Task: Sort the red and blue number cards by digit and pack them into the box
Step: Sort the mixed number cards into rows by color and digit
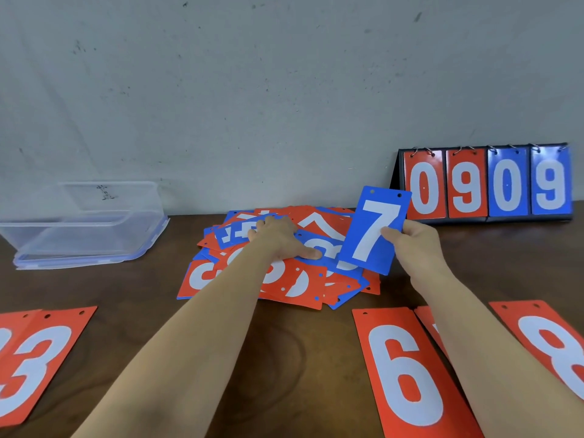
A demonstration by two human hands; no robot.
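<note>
While the left hand (278, 237) lies flat with straight fingers on the loose pile of red and blue cards (294, 286) at the middle of the table (300, 358), the right hand (414, 245) pinches a blue 7 card (373, 230) by its right edge, thumb on the face. It holds the card upright just above the pile's right side. A clear plastic box (94, 229) stands at the far left against the wall, well apart from the pile; only wall and tabletop show through its sides. Two overlapped red 3 cards (38, 358) lie near left. A red 6 card (404, 374) and a red 8 card (553, 343) lie near right. Another red card (431, 324) between them is mostly hidden by the forearm. A flip scoreboard (486, 184) at the far right reads 0909.
</note>
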